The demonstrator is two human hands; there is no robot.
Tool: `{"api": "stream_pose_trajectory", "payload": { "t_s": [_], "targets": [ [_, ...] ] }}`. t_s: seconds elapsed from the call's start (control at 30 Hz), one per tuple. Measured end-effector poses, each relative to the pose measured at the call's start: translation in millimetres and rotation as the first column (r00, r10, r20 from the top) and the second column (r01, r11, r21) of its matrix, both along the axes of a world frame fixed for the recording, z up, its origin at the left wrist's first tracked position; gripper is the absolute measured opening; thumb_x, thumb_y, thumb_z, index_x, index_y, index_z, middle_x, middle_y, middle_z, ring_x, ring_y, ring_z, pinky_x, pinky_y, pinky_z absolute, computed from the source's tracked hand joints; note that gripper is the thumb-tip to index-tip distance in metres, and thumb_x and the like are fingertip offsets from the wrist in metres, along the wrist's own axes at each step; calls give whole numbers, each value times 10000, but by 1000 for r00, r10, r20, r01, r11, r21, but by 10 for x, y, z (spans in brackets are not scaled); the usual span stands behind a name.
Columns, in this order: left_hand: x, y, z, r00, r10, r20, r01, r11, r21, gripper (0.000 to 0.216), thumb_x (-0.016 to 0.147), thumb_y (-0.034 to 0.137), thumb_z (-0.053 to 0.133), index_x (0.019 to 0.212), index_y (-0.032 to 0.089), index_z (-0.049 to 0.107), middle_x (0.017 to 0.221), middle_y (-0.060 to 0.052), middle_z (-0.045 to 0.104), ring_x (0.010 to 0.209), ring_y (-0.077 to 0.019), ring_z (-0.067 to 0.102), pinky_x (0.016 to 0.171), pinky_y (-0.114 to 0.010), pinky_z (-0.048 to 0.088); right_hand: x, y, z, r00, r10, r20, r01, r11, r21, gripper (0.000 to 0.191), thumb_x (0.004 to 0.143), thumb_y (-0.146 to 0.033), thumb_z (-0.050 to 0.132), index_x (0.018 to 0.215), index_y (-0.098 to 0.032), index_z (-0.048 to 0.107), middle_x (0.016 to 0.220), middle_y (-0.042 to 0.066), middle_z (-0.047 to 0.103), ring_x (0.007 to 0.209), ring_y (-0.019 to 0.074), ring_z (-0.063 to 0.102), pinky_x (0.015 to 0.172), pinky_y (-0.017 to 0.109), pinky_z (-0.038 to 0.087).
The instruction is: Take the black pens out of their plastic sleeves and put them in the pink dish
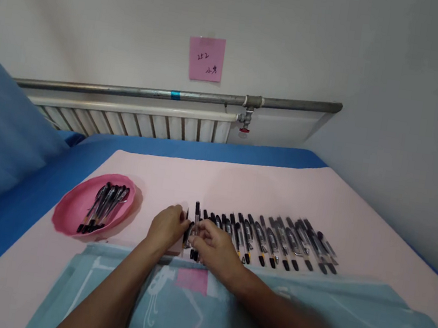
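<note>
My left hand (168, 227) is closed, thumb and fingertips pinched on a thin dark pen-like piece (187, 214), mostly hidden by the fingers. Close beside it, my right hand (213, 246) pinches a clear-barrelled pen with black ends (197, 209), which stands roughly lengthwise away from me. Right of my hands, a long row of similar pens (259, 240) lies side by side on the pink sheet (240, 186), several showing black caps and orange bands at the near end. The pens just under my right hand are partly covered.
On the left, a pink oval basin (68, 208) holds a bundle of several pens (105, 206). A blue-green patterned cloth (166, 308) lies nearest me. Behind stand a white radiator (159, 124) and a metal pipe (131, 92); a pink note (206, 59) is on the wall.
</note>
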State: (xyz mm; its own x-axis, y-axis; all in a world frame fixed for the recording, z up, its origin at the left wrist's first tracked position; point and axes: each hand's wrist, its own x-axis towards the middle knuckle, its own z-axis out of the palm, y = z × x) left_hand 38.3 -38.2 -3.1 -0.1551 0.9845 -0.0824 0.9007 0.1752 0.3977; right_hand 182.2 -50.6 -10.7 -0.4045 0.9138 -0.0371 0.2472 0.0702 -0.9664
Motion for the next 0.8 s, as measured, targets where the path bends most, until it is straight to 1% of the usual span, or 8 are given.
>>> {"api": "stream_pose_trajectory", "payload": {
  "t_s": [0.17,0.33,0.43,0.5,0.57,0.67,0.73,0.8],
  "targets": [
    [-38,-30,53,996,-31,-86,21,994,-107,185,671,275,478,713,154,612,746,-135,667,715,-251,603,580,-293,355,127,-31,-17,1000,-12,-21,12,1000,19,78,763,-240,491,804,-190,535,610,-30,526,524,86,478,469,193,363],
    [-49,-62,122,995,-34,-97,20,990,-143,194,666,261,459,641,150,616,708,-153,667,688,-248,609,546,-282,333,183,-67,-19,1000,-20,15,17,990,142,91,784,-257,489,797,-189,548,629,-19,535,581,100,486,515,204,364],
    [-7,-61,154,998,-17,-67,8,991,-135,212,671,285,465,548,164,587,644,-146,655,667,-247,606,552,-285,329,183,-87,-12,999,-12,47,3,980,201,82,778,-244,501,793,-183,554,598,-30,513,574,97,468,523,203,349],
    [22,-50,148,1000,5,-23,-7,992,-125,208,650,279,494,477,177,549,580,-126,637,654,-237,602,566,-282,332,186,-90,-9,998,-8,64,-7,974,226,74,776,-237,504,784,-182,552,577,-40,497,561,93,454,520,201,336],
    [28,-33,122,998,44,39,-39,992,-122,191,599,234,533,417,185,502,495,-99,598,611,-226,591,562,-277,332,196,-85,-10,998,-2,63,-14,969,247,70,778,-235,501,784,-183,547,574,-45,492,555,90,449,522,200,329],
    [-24,-7,86,979,121,162,-99,986,-135,224,544,188,553,349,192,443,358,-48,490,478,-198,538,517,-272,323,218,-67,-13,999,3,49,-16,965,263,70,784,-233,495,792,-183,544,574,-48,483,551,88,449,527,198,327],
    [-85,12,101,947,172,271,-137,980,-146,253,552,199,547,330,192,427,305,-19,423,388,-164,474,476,-265,317,234,-54,-11,999,3,43,-14,966,260,72,786,-234,492,795,-183,543,581,-45,485,559,90,458,535,197,330],
    [-132,45,161,884,213,415,-166,975,-146,227,585,234,530,376,184,455,330,-3,433,358,-134,438,446,-253,328,249,-44,-5,999,8,49,-20,968,250,75,788,-239,491,789,-183,540,593,-41,495,566,92,466,537,196,330]
  ]
}}
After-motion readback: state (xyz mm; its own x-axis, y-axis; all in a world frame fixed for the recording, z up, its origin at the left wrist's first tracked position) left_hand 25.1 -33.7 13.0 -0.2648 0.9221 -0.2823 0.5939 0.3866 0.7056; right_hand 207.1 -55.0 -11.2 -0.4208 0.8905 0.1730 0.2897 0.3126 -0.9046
